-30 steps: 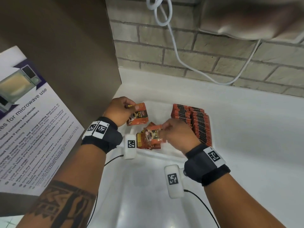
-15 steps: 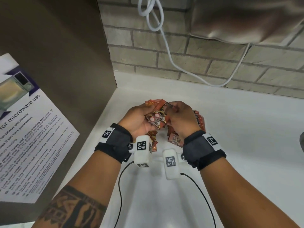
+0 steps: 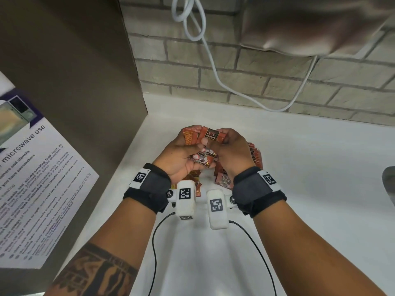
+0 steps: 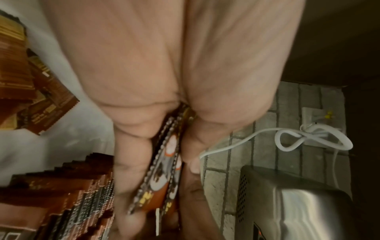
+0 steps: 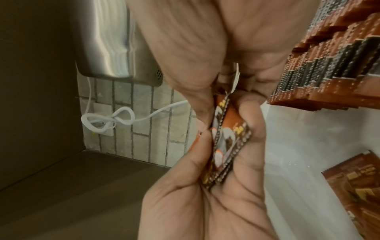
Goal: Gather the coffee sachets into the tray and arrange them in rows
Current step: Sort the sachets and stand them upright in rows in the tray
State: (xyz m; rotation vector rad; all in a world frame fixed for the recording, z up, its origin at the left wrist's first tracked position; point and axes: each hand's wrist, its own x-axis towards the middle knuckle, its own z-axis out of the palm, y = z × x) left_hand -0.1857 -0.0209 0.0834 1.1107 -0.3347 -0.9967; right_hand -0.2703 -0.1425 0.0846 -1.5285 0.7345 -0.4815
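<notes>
My two hands meet above the white tray (image 3: 136, 154) and hold a small stack of orange-brown coffee sachets (image 3: 210, 135) between them. My left hand (image 3: 181, 152) grips the stack (image 4: 164, 175) from the left, fingers curled round it. From the right, my right hand (image 3: 230, 152) pinches the same sachets (image 5: 226, 146). A neat row of sachets (image 3: 255, 154) stands on edge in the tray behind my right hand, also visible in the wrist views (image 4: 68, 194) (image 5: 333, 55). Loose sachets (image 3: 223, 178) lie in the tray under my hands.
A brown cabinet side (image 3: 74, 82) stands at the left with a microwave notice (image 3: 32, 178) on it. A brick wall (image 3: 277, 86) with a white cable (image 3: 213, 67) is behind. A steel appliance (image 3: 310, 24) hangs above on the right.
The hands were apart, each with its own sachets; they came together and lifted, and now hold one joined stack higher above the tray.
</notes>
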